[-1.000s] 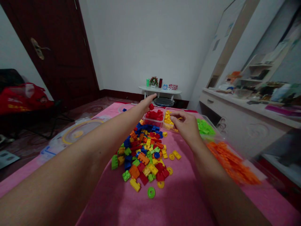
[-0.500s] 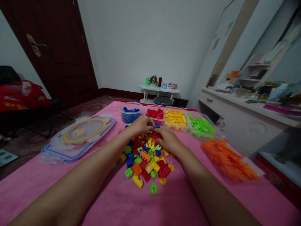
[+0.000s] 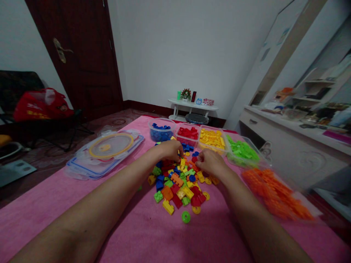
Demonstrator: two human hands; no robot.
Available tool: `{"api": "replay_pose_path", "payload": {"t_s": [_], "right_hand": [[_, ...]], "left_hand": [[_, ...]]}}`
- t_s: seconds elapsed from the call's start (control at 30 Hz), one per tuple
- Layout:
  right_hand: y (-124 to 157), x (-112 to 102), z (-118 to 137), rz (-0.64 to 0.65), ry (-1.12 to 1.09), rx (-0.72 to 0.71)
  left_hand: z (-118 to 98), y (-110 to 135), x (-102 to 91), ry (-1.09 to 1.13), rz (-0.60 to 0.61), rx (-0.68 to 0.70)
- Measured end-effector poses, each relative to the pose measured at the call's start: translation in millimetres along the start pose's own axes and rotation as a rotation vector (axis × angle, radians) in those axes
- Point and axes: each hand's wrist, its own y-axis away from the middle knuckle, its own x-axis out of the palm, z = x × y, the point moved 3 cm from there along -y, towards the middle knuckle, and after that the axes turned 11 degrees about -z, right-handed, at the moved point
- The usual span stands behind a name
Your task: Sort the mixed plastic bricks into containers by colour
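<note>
A mixed pile of toy building blocks (image 3: 177, 181) in red, yellow, blue, green and orange lies on the pink cloth (image 3: 164, 241). My left hand (image 3: 172, 149) is over the pile's far left part, its fingers curled down among the blocks; whatever is in its fingertips is hidden. Across from it, my right hand (image 3: 210, 160) rests at the pile's right edge with fingers bent together beside red and orange blocks. What it pinches, if anything, is too small to make out. Several blue blocks (image 3: 187, 147) lie beyond my hands.
Behind the pile stand clear tubs of blue (image 3: 161, 136), red (image 3: 188, 133), yellow (image 3: 212, 140) and green blocks (image 3: 242, 150). A tub of orange blocks (image 3: 276, 195) is at the right. Stacked lids (image 3: 105, 155) lie at the left. A green ring (image 3: 185, 217) lies nearest me.
My hands have drawn apart, the right one moving to the right, so more blocks show between them. The whole view has shifted slightly, with everything appearing further right.
</note>
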Motion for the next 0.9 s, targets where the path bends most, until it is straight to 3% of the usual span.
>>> {"api": "replay_pose_path", "payload": {"t_s": [0.07, 0.13, 0.27, 0.47, 0.57, 0.67, 0.77, 0.9], "right_hand": [[-3, -3, -1, -0.074, -0.036, 0.02], [-5, -4, -1, -0.165, -0.08, 0.007], [-4, 9, 1, -0.199, -0.113, -0.042], [1, 20, -2, -0.119, -0.065, -0.059], [0, 20, -6, -0.092, -0.049, -0.046], [-2, 19, -9, -0.057, 0.003, -0.001], [-1, 19, -7, -0.072, 0.054, 0.013], [2, 19, -5, -0.111, 0.051, -0.013]], "left_hand": [[-5, 3, -12.9, -0.028, 0.032, 0.0], [-10, 8, -23.2, -0.043, 0.139, -0.013], [-17, 18, -22.0, -0.083, 0.383, -0.043], [-27, 18, -7.9, -0.253, 0.255, 0.016], [-26, 19, -7.7, -0.257, 0.319, 0.02], [-25, 17, -12.5, -0.087, 0.331, 0.038], [-26, 9, -19.7, 0.155, 0.132, 0.018], [-29, 1, -15.0, 0.694, 0.004, -0.236]]}}
